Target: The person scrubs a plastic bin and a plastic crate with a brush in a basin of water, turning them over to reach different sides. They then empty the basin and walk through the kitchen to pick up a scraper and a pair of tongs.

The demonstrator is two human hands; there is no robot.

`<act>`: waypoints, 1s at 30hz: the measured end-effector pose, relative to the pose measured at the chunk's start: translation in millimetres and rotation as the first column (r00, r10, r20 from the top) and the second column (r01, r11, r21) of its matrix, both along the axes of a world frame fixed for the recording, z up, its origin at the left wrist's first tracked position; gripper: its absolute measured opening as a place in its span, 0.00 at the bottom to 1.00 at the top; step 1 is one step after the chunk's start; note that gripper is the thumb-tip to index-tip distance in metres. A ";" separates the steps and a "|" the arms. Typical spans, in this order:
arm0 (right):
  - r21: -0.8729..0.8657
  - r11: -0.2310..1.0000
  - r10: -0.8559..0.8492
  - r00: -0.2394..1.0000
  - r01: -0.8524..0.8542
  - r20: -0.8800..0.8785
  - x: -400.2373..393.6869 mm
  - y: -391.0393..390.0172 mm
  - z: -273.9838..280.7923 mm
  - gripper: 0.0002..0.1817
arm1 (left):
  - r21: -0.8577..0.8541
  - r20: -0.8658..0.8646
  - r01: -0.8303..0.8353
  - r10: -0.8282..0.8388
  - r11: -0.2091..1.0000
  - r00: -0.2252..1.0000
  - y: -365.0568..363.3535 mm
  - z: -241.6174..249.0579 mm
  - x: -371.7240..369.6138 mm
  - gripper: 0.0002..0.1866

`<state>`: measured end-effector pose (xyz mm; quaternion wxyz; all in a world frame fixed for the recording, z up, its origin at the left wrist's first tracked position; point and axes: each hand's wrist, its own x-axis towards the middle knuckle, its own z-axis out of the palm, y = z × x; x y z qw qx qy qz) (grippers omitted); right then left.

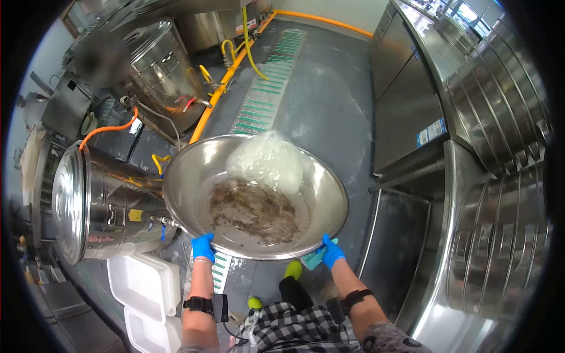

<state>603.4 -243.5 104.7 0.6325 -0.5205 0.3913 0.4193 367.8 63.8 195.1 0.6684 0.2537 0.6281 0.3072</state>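
Both my hands, in blue gloves, grip the near rim of a large steel basin. My left hand is closed on the rim at the near left, and my right hand holds it at the near right. Beside my right hand, under the rim, is a teal item that I cannot make out fully. Inside the basin a dark brown, wet-looking mass lies on the bottom. A clear, whitish plastic bag or sheet rests against the far side and overlaps the far rim.
Steel drums with taps and hoses stand at the left. White plastic tubs sit at the lower left. A floor drain runs ahead beside an orange pipe. Steel cabinets and stacked round steel vessels line the right.
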 end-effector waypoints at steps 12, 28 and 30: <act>-0.190 0.972 0.172 0.972 -0.140 0.162 -28.7 -43.0 18.8 0.17 | -0.229 0.078 -0.055 0.075 0.972 0.994 -93.8 -97.4 -92.2 0.10; -0.218 0.964 0.184 0.975 -0.153 0.127 18.7 -34.9 32.7 0.14 | -0.388 -0.037 -0.042 0.030 0.921 0.999 -95.9 -54.6 -68.3 0.08; -0.221 0.961 0.196 0.973 -0.166 0.121 38.4 -24.5 40.4 0.13 | -0.390 -0.029 -0.039 0.031 0.920 0.999 -93.9 -39.2 -54.3 0.08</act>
